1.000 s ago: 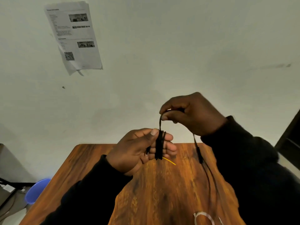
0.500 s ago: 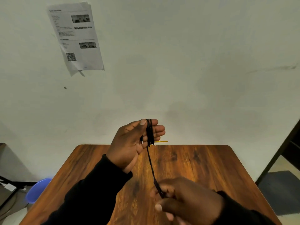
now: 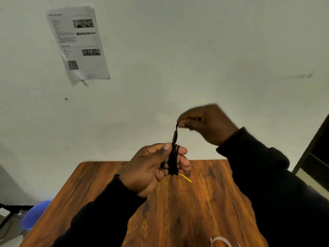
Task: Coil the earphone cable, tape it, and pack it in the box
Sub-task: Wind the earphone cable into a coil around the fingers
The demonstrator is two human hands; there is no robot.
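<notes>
A black earphone cable [image 3: 173,160] is wound in loops around the fingers of my left hand [image 3: 153,166], which is held above the far half of the wooden table [image 3: 178,211]. My thumb presses the loops against the fingers. My right hand [image 3: 206,123] is raised up and to the right of the left one, pinching the cable's free end between thumb and fingers. A short taut stretch with a thicker inline piece runs from the loops up to it. No box is in view.
A thin yellow strip [image 3: 185,177] lies on the table just past my left hand. A clear tape roll [image 3: 220,241] shows at the bottom edge. A printed sheet [image 3: 78,43] hangs on the wall. A blue bin [image 3: 33,214] stands left of the table.
My right hand swung from low over the table up above the left hand, carrying the cable end over the fingers. The free length is now much shorter.
</notes>
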